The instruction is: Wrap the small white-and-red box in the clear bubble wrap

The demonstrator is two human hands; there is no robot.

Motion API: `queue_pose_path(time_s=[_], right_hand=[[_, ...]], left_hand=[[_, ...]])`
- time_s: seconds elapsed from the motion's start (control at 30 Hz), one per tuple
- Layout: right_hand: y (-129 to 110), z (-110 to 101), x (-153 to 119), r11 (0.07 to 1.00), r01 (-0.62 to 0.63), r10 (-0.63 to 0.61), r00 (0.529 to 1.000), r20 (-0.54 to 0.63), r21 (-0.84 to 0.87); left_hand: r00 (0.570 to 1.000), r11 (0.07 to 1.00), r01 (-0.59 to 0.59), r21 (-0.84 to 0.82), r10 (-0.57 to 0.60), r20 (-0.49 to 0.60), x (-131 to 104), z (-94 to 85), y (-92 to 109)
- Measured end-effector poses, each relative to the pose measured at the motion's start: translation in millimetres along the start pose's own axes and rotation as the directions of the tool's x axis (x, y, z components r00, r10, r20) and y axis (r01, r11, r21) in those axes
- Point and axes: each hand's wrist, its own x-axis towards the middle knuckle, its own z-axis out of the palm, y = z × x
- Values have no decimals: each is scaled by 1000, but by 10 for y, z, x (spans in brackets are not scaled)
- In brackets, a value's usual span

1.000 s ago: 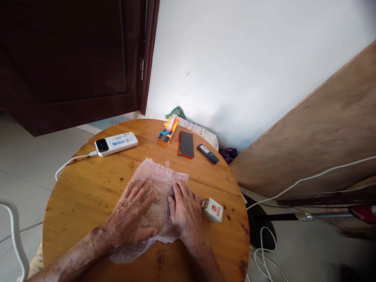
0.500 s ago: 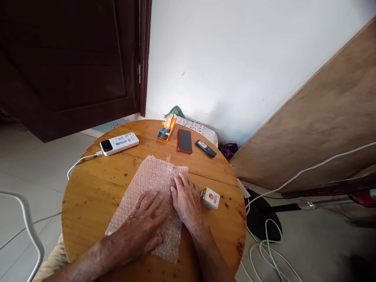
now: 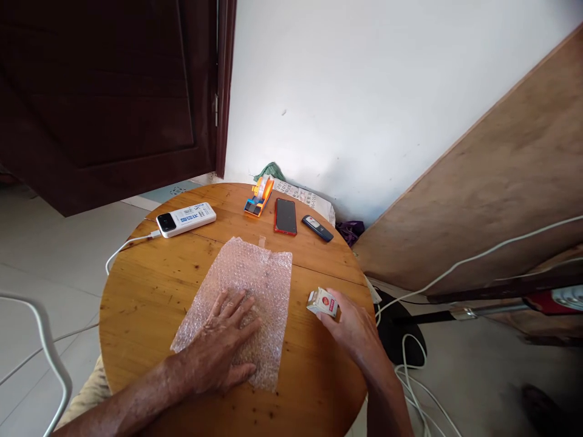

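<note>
A sheet of bubble wrap [image 3: 248, 267] lies on the round wooden table [image 3: 141, 303]. My left hand [image 3: 225, 346] rests flat on its lower middle, fingers spread. To the right of the sheet, my right hand [image 3: 348, 321] grips a small white box [image 3: 324, 302] with a red label, thumb at its near side and fingers at its far right. A short piece of clear tape [image 3: 262, 241] shows at the top edge of the bubble wrap.
Along the far side of the table are a white power bank [image 3: 186, 220] with a cable, an orange tape dispenser [image 3: 259, 197], a red-edged phone [image 3: 285, 216] and a dark blue handheld device [image 3: 317, 228]. White cables [image 3: 412, 376] lie on the floor at right.
My right hand has left the bubble wrap, moved right and taken hold of the small box, which is slightly turned. My left hand stays on the sheet.
</note>
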Motion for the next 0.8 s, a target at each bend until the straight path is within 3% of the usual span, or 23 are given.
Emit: queue_pose_path(time_s=[0.13, 0.23, 0.33, 0.47, 0.63, 0.8], right_hand=[[-413, -194, 12, 975, 60, -36, 993, -113, 213], [-879, -296, 48, 902, 173, -161, 985, -64, 396], [-1175, -212, 87, 834, 275, -291, 956, -42, 478], [-1245, 49, 101, 850, 291, -349, 936, 55, 440], [-1179, 202, 77, 859, 361, -430, 894, 129, 362], [-1167, 216, 62, 864, 353, -410, 907, 95, 359]], left_hand=[[1000, 1000, 21, 16, -21, -18, 83, 20, 39], [999, 1000, 23, 2, -23, -40, 95, -24, 32], [984, 997, 72, -22, -75, -161, 21, -93, -76], [940, 990, 139, -12, -136, -312, -117, -131, -289], [933, 984, 177, 22, -160, -323, -147, -79, -378], [934, 986, 165, 14, -152, -323, -126, -66, -376]])
